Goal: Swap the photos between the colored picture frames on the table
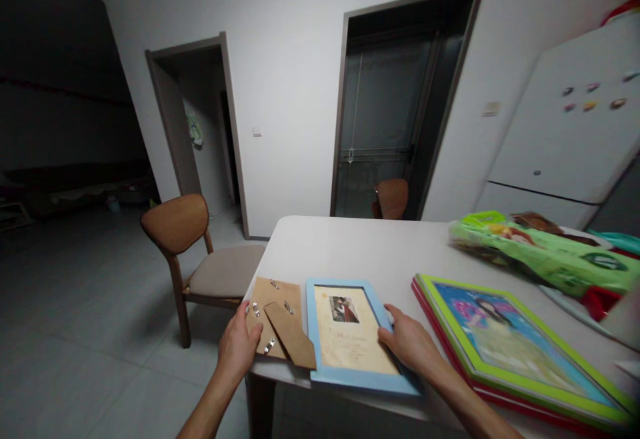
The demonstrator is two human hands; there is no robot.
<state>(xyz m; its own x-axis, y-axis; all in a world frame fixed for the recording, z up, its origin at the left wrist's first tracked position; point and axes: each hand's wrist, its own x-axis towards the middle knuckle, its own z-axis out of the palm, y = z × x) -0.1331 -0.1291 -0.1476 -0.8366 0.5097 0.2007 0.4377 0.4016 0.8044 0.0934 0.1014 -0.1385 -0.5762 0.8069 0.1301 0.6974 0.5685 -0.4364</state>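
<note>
A brown picture-frame backing board [257,342], with metal clips and a folding stand leg [290,339] on it, lies at the near left corner of the white table. My left hand [239,342] grips its left edge, thumb on top. Beside it rests a light blue picture frame [367,378] holding a cream sheet [350,340] with a small photo printed on it. The stand leg's lower end touches the frame's left side. Around the frame's right edge my right hand [413,339] is closed, thumb over the front and some fingers hidden.
On the white table [330,246], a green-rimmed picture frame [465,346] lies on a red one [435,319] at the right. Behind them sits a green plastic package [545,252]. A wooden chair [175,222] stands left; a white fridge [565,132] is at the right.
</note>
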